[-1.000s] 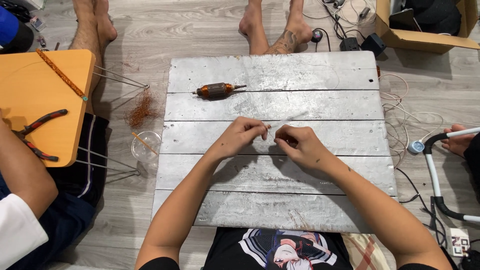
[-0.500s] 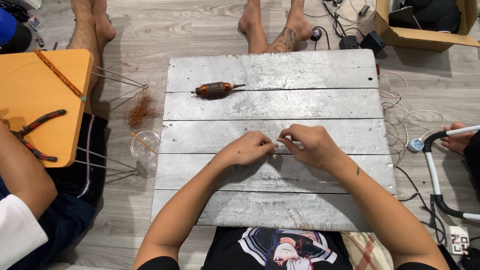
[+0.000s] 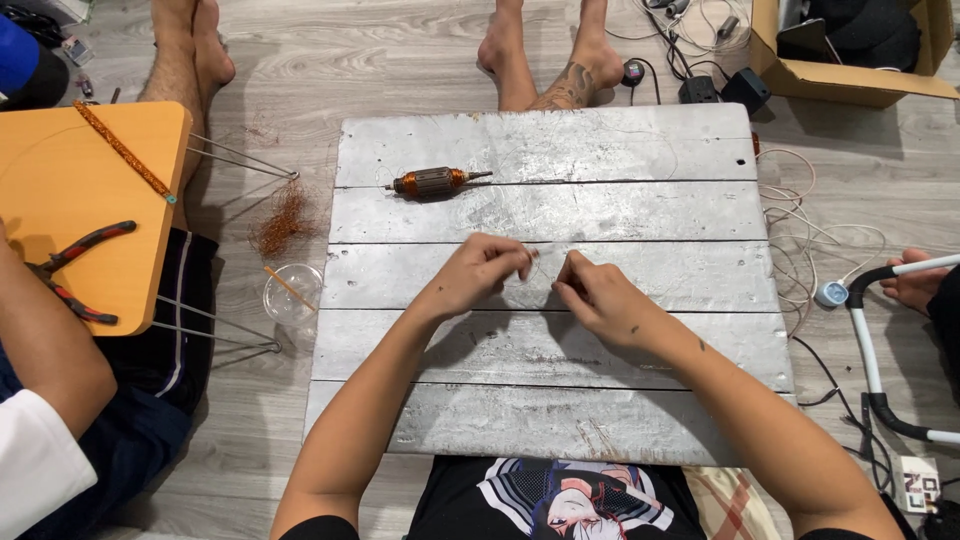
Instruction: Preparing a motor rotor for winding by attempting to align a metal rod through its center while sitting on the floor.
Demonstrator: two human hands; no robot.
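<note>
Thin wire (image 3: 540, 262) between fingers (image 3: 522, 262); armature (image 3: 432, 182) beyond

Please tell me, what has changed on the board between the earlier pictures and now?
The left hand and right hand slid a little toward the right side of the board, then back, staying close together with fingertips pinched; what they pinch is too thin to tell. The motor rotor, pliers and plastic cup stayed put.

This looks like an informal home workshop set up on a wood-look floor (image 3: 420, 60): people sit barefoot around a low grey plank table (image 3: 640, 210), with a motor armature (image 3: 432, 182), pliers (image 3: 75, 270) on an orange side table (image 3: 60, 190), tangled copper wire (image 3: 285, 215) and a cardboard box (image 3: 850, 85) far right.
</note>
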